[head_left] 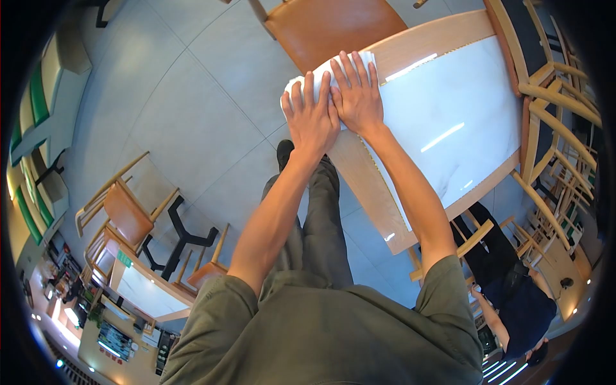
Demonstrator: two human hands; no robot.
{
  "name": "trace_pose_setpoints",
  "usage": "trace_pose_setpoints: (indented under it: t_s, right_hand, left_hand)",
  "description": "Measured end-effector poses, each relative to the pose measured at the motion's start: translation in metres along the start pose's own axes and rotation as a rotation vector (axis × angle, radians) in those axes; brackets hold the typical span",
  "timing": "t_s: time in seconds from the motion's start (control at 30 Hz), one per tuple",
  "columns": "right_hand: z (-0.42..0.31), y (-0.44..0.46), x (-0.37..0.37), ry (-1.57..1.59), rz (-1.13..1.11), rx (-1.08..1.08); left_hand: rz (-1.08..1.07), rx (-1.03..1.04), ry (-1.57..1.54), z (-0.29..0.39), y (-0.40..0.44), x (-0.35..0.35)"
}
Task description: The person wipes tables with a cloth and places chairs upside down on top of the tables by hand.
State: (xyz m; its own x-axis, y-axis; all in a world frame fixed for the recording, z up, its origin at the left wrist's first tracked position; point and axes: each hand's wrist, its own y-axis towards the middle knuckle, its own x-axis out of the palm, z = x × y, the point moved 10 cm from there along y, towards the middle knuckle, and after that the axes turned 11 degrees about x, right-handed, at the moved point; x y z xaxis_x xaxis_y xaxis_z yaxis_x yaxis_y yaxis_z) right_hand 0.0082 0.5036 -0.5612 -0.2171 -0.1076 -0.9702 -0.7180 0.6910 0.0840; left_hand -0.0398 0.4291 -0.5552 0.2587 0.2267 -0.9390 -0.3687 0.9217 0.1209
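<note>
A folded white cloth lies at the far left corner of a table with a white marble-like top and a wooden rim. My left hand rests flat on the cloth, palm down, with its fingers spread. Beside it, touching it near the thumbs, my right hand also lies palm down on the cloth with fingers apart. Both hands hide much of the cloth, which shows past the fingertips and at the left edge.
A brown-seated chair stands beyond the table. Wooden chairs are stacked against its right side. Another chair and table are at lower left. A person in dark clothes is at lower right.
</note>
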Motion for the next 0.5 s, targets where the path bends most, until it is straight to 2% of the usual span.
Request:
trace_pose_setpoints:
  t_s: [0.07,0.17,0.5]
  right_hand:
    - [-0.016,-0.008,0.003,0.031,-0.026,-0.026]
    - [-0.030,-0.017,0.006,0.033,-0.054,-0.051]
    - [-0.018,-0.004,0.002,0.088,-0.095,-0.076]
  left_hand:
    - [0.045,-0.055,-0.104,-0.011,-0.019,-0.003]
    - [0.035,-0.102,-0.103,-0.018,-0.037,-0.002]
    - [-0.023,-0.109,-0.095,-0.010,-0.019,0.005]
